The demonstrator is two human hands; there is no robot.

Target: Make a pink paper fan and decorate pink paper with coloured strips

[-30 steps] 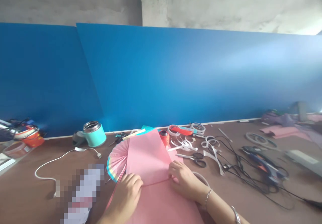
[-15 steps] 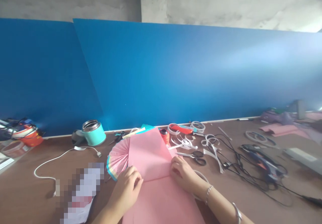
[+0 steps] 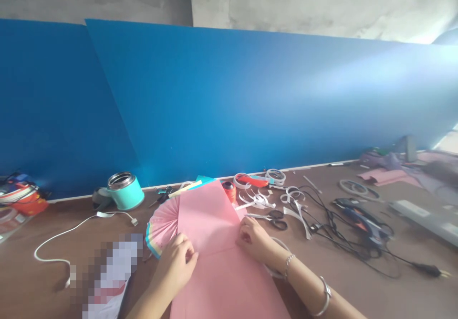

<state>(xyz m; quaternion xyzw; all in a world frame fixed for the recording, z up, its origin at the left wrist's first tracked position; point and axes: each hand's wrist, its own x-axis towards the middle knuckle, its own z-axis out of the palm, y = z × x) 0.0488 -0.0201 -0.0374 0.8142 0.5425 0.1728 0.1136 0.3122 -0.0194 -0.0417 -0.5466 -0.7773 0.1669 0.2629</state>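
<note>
A long sheet of pink paper lies in front of me on the desk, with a crease running across it between my hands. At its left edge, my left hand has its fingers curled closed on the paper near the crease. My right hand pinches the opposite edge at about the same height; its fingertips are partly hidden. Behind the sheet, on the left, a pleated pink paper fan with a blue and yellow rim shows partly. Open scissors lie just beyond my right hand.
White paper strips and an orange-red tool lie behind the sheet. A turquoise cup and white cable are at left. Black cords and a glue gun lie right. A blue partition closes the back.
The view has swung slightly to the right, so the desk items appear farther left. Both hands stay at the edges of the pink paper; the right hand's fingers have shifted slightly.
</note>
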